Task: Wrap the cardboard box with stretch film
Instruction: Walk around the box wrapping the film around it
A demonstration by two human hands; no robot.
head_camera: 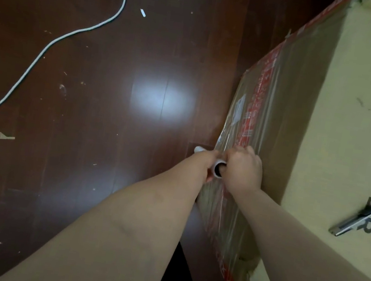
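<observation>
The left grip (pixel 207 165) is clamped round the stretch film roll (pixel 220 162), the right grip (pixel 243 170) clamped on its near end, against the cardboard box (pixel 355 93)'s left side.

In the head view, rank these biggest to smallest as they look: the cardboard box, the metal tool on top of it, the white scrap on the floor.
1. cardboard box
2. metal tool
3. white scrap
The tool sits nearer the camera, so its lead over the scrap may be partly perspective.
</observation>
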